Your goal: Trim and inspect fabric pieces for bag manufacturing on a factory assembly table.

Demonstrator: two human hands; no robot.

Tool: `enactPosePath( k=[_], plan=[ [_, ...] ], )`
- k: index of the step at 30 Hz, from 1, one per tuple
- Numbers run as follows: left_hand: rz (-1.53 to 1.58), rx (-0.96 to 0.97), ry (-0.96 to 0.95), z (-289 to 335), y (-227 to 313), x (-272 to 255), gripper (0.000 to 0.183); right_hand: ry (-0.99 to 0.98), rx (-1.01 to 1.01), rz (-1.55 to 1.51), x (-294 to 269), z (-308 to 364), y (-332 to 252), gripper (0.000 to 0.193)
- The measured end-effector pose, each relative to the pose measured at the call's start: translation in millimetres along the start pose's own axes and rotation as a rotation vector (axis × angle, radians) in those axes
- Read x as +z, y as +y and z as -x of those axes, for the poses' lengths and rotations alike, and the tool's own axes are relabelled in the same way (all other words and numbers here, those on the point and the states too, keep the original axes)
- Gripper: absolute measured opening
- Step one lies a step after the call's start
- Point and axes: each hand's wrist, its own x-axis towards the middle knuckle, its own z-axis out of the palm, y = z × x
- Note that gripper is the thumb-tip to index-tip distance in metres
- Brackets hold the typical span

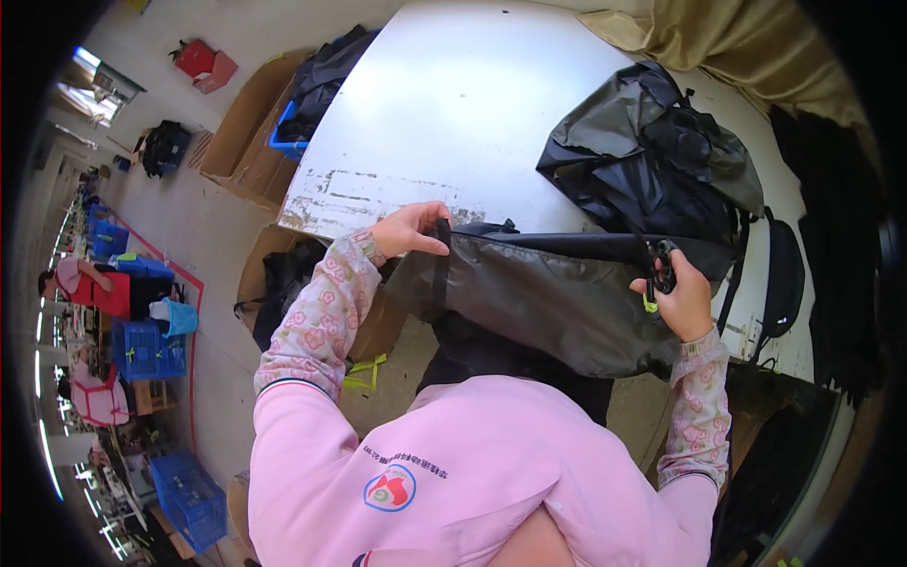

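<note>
Black scissors [665, 268] beside loose olive fabric [539, 298]
My left hand [409, 231] pinches its black strap [441, 272]; my right hand [687, 300] grips the scissors. The fabric drapes over the tabletop's [425, 123] near edge: left slack, a fold could get nicked.

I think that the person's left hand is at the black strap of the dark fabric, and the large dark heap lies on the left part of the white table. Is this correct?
Not quite: the large dark heap lies on the right part of the white table, as the head view shows.
</note>
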Motion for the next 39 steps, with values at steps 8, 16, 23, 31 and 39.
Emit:
enactPosePath(
  k=[8, 16, 23, 31, 39],
  plan=[
    [0.114, 0.080, -0.030, 10.3, 12.6, 20.9, 0.026, -0.147, -0.541, 0.276, 40.1, -46.3, -98.4, 0.054],
    [0.012, 0.101, -0.044, 8.0, 20.6, 28.1, 0.027, -0.234, -0.623, 0.331, 46.2, -58.4, -114.8, 0.053],
    [0.047, 0.115, -0.071, 6.3, 24.0, 31.0, 0.027, -0.271, -0.577, 0.321, 43.4, -60.7, -104.9, 0.053],
    [-0.010, 0.102, -0.066, 6.7, 25.5, 30.1, 0.029, -0.277, -0.616, 0.282, 44.9, -63.4, -108.4, 0.054],
    [-0.028, 0.191, -0.042, 4.6, 27.4, 35.9, 0.040, -0.276, -0.622, 0.263, 43.3, -61.6, -109.1, 0.053]
  ],
)
